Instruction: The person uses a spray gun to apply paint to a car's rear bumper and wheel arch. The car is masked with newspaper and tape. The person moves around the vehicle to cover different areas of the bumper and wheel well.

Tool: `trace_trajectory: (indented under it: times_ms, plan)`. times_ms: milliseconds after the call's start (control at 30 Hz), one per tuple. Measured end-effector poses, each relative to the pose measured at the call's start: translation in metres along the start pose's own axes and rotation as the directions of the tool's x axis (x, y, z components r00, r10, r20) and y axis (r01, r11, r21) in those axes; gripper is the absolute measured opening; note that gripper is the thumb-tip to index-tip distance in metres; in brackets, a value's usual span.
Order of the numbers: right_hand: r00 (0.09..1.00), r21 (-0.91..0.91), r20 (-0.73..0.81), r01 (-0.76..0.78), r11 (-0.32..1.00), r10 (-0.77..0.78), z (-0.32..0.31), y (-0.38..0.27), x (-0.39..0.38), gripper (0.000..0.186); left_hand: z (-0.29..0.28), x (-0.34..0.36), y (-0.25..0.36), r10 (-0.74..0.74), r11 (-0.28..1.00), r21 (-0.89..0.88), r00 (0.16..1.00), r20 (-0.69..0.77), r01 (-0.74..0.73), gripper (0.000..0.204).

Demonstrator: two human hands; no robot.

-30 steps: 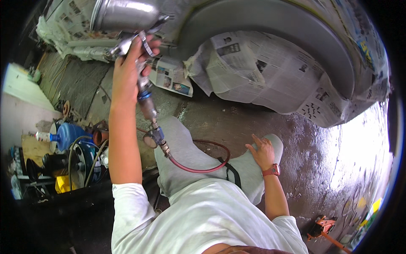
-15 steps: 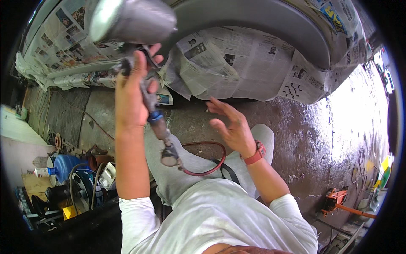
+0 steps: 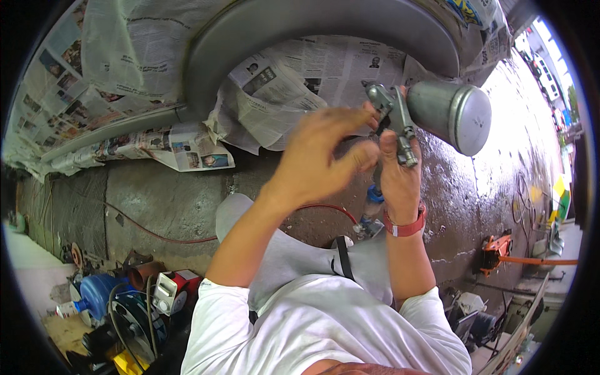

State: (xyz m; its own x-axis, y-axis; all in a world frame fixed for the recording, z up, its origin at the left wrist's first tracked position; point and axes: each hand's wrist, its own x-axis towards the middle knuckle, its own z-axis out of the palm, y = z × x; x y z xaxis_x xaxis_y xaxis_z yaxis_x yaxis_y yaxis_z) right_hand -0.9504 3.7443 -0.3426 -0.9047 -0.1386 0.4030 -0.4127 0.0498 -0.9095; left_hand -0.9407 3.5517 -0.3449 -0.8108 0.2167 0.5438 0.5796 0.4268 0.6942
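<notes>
My right hand (image 3: 401, 172) is wrapped round the handle of a metal spray gun (image 3: 394, 109), whose large silver cup (image 3: 449, 117) lies on its side to the right. Below the handle hang a blue-collared inline fitting (image 3: 375, 195) and a red hose (image 3: 325, 207). My left hand (image 3: 325, 150) is just left of the gun, blurred, with fingers apart and reaching toward it; whether the fingertips touch it is unclear. Ahead is a grey curved wheel-arch panel (image 3: 262, 30), surrounded by newspaper masking (image 3: 134, 47).
My grey-trousered legs are below, on a wet concrete floor (image 3: 162, 194). At lower left are a blue water jug (image 3: 97, 294), a red-and-white device (image 3: 169, 294) and other clutter. An orange floor jack (image 3: 500, 253) lies at right, with metal parts (image 3: 475, 322) below it.
The spray gun has passed from my left hand into my right and moved rightward. My left hand has come off it and lowered. The view has shifted.
</notes>
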Motion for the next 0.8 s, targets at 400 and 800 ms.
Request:
trace_trajectory:
  times_ms: [400, 800]
  plan:
    - [0.947, 0.051, -0.316, -0.043, 0.998, 0.057, 0.023, -0.043, -0.03, 0.085, 0.029, -0.028, -0.126, -0.109, 0.954, 0.265, 0.985, -0.137, 0.142, 0.052]
    - [0.975, 0.145, -0.078, -0.195, 0.97, 0.208, 0.057, -0.094, -0.007, 0.068, 0.113, -0.193, -0.165, -0.454, 0.854, 0.447, 0.804, 0.384, 0.268, 0.053]
